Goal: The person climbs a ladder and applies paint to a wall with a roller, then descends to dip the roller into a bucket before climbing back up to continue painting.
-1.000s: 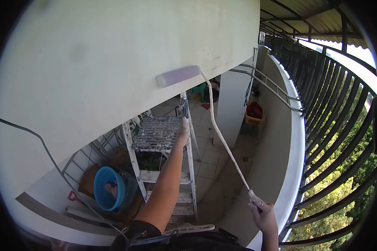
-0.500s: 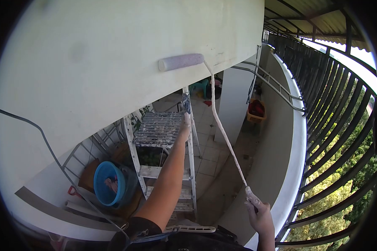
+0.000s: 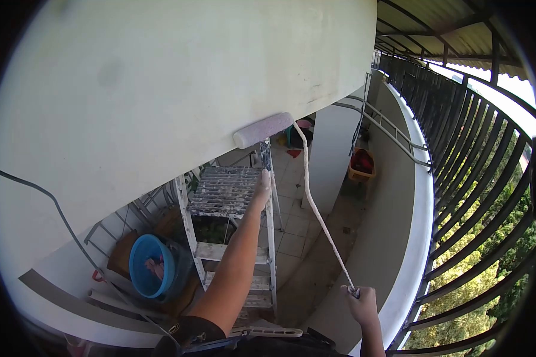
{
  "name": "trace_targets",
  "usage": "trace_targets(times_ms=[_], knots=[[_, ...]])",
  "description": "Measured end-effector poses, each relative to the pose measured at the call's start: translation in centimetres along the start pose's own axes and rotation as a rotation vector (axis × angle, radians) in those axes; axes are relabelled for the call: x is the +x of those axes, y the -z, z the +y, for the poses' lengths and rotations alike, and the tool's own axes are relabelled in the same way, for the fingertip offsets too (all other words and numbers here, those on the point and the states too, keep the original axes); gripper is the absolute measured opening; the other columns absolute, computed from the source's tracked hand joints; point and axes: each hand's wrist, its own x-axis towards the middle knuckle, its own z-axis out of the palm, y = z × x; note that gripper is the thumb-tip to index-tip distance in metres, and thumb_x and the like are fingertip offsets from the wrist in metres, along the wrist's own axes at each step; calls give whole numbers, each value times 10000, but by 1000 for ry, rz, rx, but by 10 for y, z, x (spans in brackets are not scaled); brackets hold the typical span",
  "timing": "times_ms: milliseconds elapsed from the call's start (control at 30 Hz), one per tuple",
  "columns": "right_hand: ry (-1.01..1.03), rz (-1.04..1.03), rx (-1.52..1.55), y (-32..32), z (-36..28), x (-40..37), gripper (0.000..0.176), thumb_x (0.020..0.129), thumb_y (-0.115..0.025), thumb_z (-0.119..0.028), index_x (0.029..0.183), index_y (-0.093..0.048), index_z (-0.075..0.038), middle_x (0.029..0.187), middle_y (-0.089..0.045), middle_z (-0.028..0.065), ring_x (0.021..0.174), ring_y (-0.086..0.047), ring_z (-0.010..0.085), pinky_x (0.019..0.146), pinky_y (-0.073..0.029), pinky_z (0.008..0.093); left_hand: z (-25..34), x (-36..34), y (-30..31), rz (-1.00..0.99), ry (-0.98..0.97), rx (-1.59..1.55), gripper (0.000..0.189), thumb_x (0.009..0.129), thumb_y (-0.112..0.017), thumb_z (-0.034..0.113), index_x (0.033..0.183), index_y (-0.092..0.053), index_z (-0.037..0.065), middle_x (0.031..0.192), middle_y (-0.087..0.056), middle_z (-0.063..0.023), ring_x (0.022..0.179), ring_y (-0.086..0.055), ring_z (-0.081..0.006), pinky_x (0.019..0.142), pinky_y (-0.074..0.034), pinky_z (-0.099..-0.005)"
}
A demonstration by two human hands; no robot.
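My right hand [image 3: 364, 306], at the lower right, is closed around the grip of a paint roller [image 3: 264, 130]. Its long, bent, paint-coated frame rises from my fist, and the pale lilac sleeve lies at the lower edge of the white wall [image 3: 178, 77]. My left arm reaches forward to a paint-spattered stepladder [image 3: 226, 189]. There my left hand [image 3: 262, 185] is wrapped round the upright at the top, with the splattered platform just to its left.
A blue basin [image 3: 151, 266] with a pinkish cloth in it sits at lower left, near a grey cable [image 3: 59, 205]. A curved parapet [image 3: 412, 238] and dark metal railing [image 3: 458, 229] run along the right. An orange crate [image 3: 361, 166] stands behind a white pillar [image 3: 330, 152].
The roller has come down the wall to its lower edge, and my right hand has dropped lower with the grip. My left hand keeps its hold on the stepladder.
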Motion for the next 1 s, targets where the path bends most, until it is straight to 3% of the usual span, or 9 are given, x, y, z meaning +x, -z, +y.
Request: trace_targets(times_ms=[233, 433, 567, 867, 1000], knots=[[-24, 47, -75, -12, -10, 2, 409, 848, -635, -275, 609, -549, 46, 500, -474, 188, 450, -478, 340, 496, -388, 420, 7, -5, -2, 4, -38, -30, 474, 972, -353, 531, 1031, -507, 86, 834, -471, 12, 745, -457, -96, 697, -411, -264], [-52, 105, -114, -16, -42, 3, 345, 841, -614, -240, 642, -594, 41, 556, -537, 214, 553, -579, 399, 561, -449, 454, 8, -3, -3, 15, -45, -15, 485, 965, -355, 546, 990, -514, 89, 794, -470, 13, 711, -451, -98, 678, -396, -268], [-89, 109, -184, -43, -9, 2, 277, 821, -592, -199, 665, -635, 25, 598, -582, 223, 622, -608, 420, 618, -481, 485, 9, -6, -3, 21, -20, -4, 476, 965, -354, 539, 949, -516, 93, 764, -454, 19, 693, -440, -99, 651, -378, -267], [-76, 98, -94, -38, -42, 12, 286, 831, -577, -199, 670, -621, 33, 604, -571, 239, 630, -606, 427, 607, -472, 481, 17, -12, -7, 10, 5, -16, 449, 975, -341, 521, 931, -505, 104, 767, -439, 30, 685, -412, -92, 634, -367, -260], [-68, 54, -76, -67, -15, 6, 327, 847, -580, -214, 657, -592, 52, 587, -549, 240, 600, -594, 420, 587, -458, 470, 14, -9, -5, 0, -26, -8, 449, 976, -346, 521, 956, -506, 101, 780, -442, 31, 694, -412, -89, 638, -370, -259]])
